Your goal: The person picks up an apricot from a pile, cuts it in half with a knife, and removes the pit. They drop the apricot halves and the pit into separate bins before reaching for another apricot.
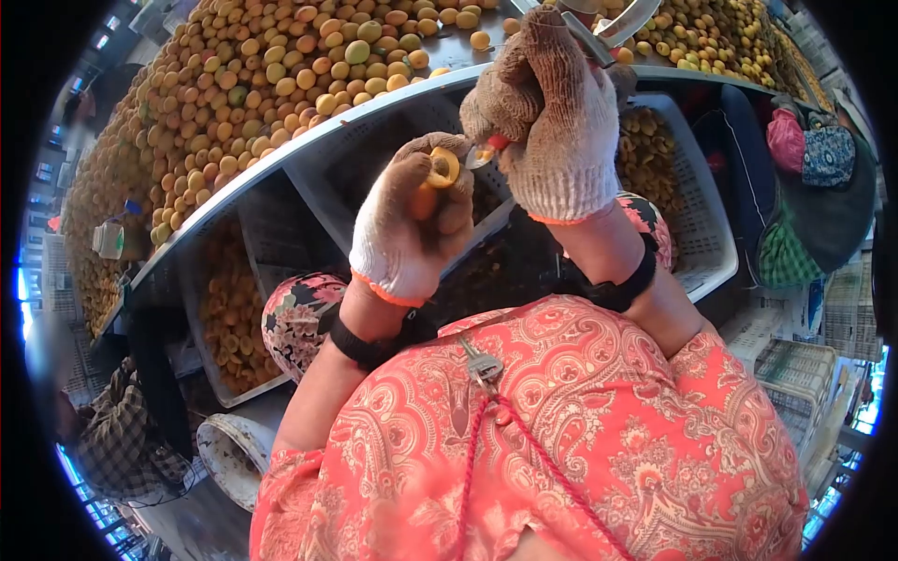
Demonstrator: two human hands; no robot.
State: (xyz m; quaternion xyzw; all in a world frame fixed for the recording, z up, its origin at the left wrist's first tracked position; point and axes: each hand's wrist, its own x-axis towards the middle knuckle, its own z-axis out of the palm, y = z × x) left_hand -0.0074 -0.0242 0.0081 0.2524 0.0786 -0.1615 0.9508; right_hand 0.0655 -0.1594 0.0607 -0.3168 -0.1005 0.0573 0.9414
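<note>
My left hand [398, 220], in a stained white knit glove, is closed around a cut apricot [443, 168]. The fruit's hollow, dark-centred cut face shows between thumb and fingers, and more orange flesh lies lower against the palm. Just to the right and slightly higher, my right hand [561, 140] is gloved too, its fingers curled tightly. From the thumb side of that fist pokes a small knife [484, 154], a bit of red with a short shiny blade pointing toward the apricot. Most of the knife is hidden inside the glove.
Whole apricots [271, 84] are heaped on a metal-edged table [309, 140] ahead. Below its edge stand crates of apricot halves, one crate [706, 224] at right and another [234, 327] at left. A dirty white bucket [229, 458] sits lower left. Other people [122, 439] work on both sides.
</note>
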